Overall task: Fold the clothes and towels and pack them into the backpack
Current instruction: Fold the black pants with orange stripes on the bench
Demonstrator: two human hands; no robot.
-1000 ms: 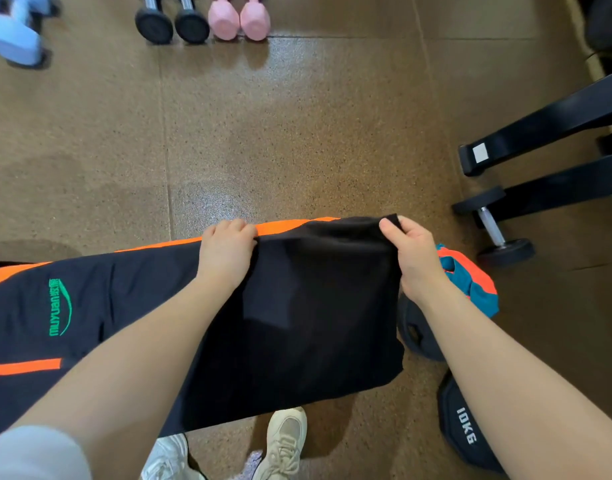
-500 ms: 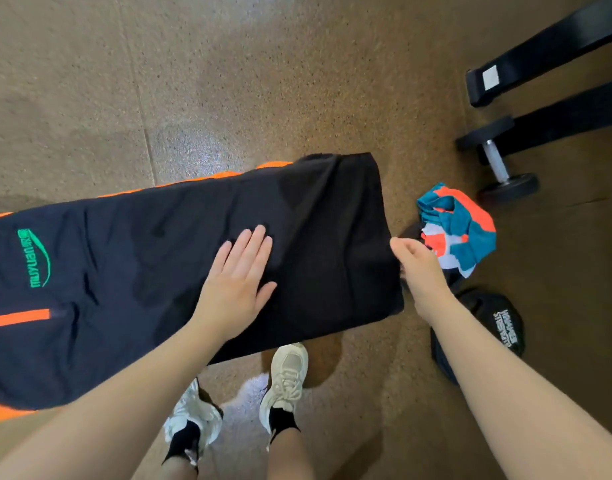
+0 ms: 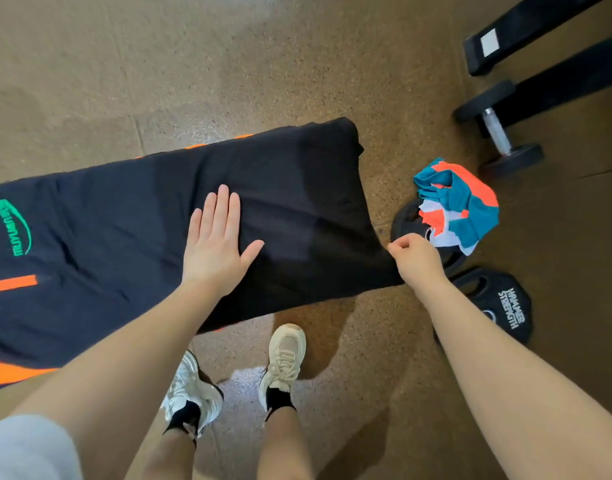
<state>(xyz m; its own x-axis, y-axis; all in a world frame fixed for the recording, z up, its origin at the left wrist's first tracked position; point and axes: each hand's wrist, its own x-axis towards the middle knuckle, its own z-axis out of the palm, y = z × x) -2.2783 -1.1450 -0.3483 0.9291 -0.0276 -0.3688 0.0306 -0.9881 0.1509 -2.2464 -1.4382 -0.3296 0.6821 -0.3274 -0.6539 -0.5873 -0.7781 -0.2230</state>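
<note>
A black garment lies spread over a black bench with orange stripes and a green logo. My left hand presses flat on the cloth, fingers straight. My right hand pinches the garment's right near corner at the bench end and pulls it taut. A crumpled teal, orange and white cloth lies on a weight plate to the right. No backpack is in view.
Two black weight plates lie on the brown floor right of the bench. A dumbbell and black rack feet stand at the upper right. My shoes are below the bench edge.
Both hands held the garment's far edge up a second ago. It has since been laid down; my left hand now presses flat on it and my right pinches its near corner.
</note>
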